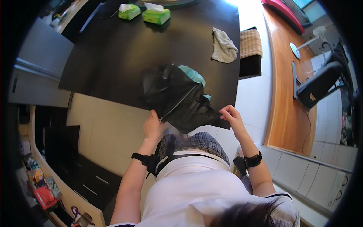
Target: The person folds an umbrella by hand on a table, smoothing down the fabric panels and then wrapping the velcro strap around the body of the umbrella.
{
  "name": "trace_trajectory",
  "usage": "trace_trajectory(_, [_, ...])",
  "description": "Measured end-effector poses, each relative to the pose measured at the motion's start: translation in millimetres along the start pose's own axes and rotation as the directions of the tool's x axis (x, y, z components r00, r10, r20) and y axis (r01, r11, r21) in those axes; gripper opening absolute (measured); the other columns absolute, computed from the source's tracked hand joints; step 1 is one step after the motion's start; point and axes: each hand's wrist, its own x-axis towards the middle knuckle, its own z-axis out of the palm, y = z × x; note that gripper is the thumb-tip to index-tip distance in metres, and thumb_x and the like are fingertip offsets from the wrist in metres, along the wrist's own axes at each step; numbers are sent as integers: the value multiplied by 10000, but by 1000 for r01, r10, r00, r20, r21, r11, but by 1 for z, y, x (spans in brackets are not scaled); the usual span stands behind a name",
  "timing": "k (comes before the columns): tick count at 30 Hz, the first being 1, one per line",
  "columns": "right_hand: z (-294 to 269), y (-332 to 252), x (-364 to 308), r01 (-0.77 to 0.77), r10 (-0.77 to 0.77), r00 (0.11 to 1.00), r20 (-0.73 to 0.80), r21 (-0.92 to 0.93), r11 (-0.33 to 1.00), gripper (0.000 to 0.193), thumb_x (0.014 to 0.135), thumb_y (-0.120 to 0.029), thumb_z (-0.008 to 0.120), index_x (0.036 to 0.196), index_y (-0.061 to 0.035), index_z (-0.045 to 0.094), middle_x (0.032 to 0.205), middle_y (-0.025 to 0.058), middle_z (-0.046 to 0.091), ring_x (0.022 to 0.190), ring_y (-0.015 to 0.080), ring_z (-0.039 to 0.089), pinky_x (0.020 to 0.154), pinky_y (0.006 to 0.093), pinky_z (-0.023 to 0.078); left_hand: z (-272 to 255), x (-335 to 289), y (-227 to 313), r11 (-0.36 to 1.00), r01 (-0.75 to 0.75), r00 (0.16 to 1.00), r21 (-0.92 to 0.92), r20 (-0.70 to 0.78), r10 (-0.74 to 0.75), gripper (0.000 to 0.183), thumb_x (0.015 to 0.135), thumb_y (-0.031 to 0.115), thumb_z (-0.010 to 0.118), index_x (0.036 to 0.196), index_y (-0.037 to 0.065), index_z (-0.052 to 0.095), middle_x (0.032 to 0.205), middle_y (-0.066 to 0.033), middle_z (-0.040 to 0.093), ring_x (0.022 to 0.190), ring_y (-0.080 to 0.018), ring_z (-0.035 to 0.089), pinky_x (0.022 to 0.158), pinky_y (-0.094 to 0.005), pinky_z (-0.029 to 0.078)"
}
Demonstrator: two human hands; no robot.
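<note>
A crumpled black umbrella (177,98), with teal cloth (193,74) showing along its far right side, lies partly on the table's near edge and hangs over it. A thin silvery rib runs slantwise across the black cloth. At the near left end of that rib, my left hand (152,124) is closed on the umbrella's edge. My right hand (231,114) pinches at the right corner of the black cloth, its fingertips together; the exact grip there is small in view.
The dark table (109,56) spreads ahead. On it are two green tissue packs (156,16) (129,12) at the far side and a grey cloth (223,45) at the right. A chair with a checked towel (250,43) stands beside the table's right edge.
</note>
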Motion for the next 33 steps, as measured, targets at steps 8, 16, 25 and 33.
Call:
trace_trajectory(8, [-3,-9,-3,61,-60,993,-98,8,998,154,869,-173,557,834,-26,530,772,1,535,705,85,539,663,211,403,-31,17,0,996,-60,990,-62,123,68,375,749,183,634,1012,-28,468,750,-227,610,701,-403,594,614,-482,464])
trace_trajectory(16, [-6,-73,-6,357,-361,859,-364,-79,931,116,877,-157,552,852,-44,560,786,-23,549,671,39,494,625,175,354,-98,41,12,516,286,867,-808,447,219,170,861,158,550,851,6,473,645,-71,570,580,-176,560,532,-307,453])
trace_trajectory(25, [0,-149,-16,643,-625,702,-342,-74,763,50,895,-78,514,887,-28,520,951,49,545,743,73,503,721,212,410,-158,33,49,51,607,724,-793,579,375,107,882,152,521,881,58,470,663,-62,506,582,-204,532,521,-306,425])
trace_trajectory(33, [16,-118,31,553,-574,801,-170,-158,818,72,875,-95,546,903,-35,516,923,14,528,744,68,486,703,206,400,-80,37,6,160,649,691,-744,664,286,169,889,200,525,807,52,505,670,-30,541,544,-154,555,503,-277,450])
